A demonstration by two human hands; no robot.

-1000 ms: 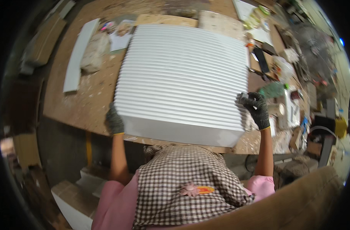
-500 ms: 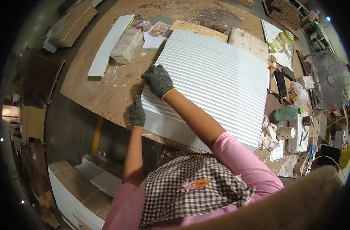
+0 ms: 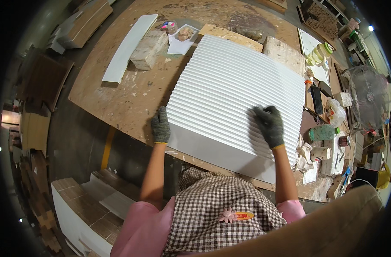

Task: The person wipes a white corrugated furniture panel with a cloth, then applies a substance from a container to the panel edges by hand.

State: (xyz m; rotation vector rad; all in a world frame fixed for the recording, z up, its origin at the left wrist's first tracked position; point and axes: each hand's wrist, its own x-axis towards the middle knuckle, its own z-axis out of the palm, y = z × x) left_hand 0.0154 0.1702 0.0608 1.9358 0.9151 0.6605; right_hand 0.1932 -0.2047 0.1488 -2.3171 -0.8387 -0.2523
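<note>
A large white ribbed panel lies flat on the wooden workbench in front of me. My left hand, in a dark grey glove, grips the panel's near left corner. My right hand, also gloved, rests palm down on the ribbed top near the panel's right side, fingers spread.
A long white board and a pale block lie at the bench's far left. Cups, a green bottle, rags and small tools crowd the right edge. A fan stands at the right. Stacked boards sit on the floor at lower left.
My right hand has swept from the panel's far left side across to its right side. My left hand has stayed at the near left corner.
</note>
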